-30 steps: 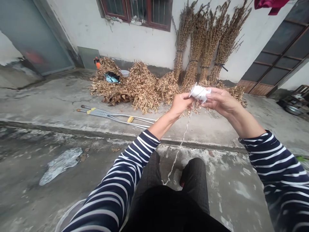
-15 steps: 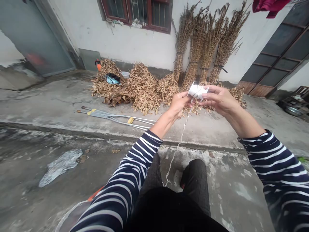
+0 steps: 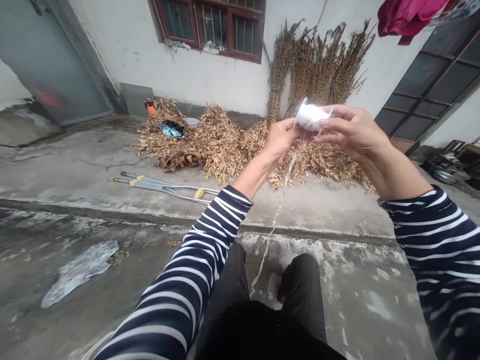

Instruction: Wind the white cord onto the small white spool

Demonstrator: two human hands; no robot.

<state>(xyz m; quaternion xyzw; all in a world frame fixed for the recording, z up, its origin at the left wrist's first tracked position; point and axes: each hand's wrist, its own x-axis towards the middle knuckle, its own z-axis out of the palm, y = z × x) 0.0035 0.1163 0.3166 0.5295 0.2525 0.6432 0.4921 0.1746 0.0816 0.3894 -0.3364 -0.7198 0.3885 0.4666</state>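
Note:
Held up in front of me is a white spool (image 3: pixel 310 118) wound with white cord or ribbon; a thin dark line crosses its winding. My left hand (image 3: pixel 282 136) is closed at the spool's left flange, thumb and fingers pinching near its lower edge. On the other side, my right hand (image 3: pixel 352 129) grips the right flange between thumb and fingers. A twisted white string (image 3: pixel 273 227) hangs from below the spool and runs down between my legs, where its lower end goes out of sight.
Heaps of dry leafy stalks (image 3: pixel 221 145) lie along the wall, with tied bundles (image 3: pixel 315 65) leaning upright. A pair of crutches (image 3: pixel 165 187) rests on the raised concrete step. A clear plastic sheet (image 3: pixel 80 272) lies at lower left. Pink cloth (image 3: pixel 408 17) hangs at upper right.
Both hands have raised the spool a little higher in the view, still gripping it at each side. The surroundings have shifted slightly down and left as my head moved.

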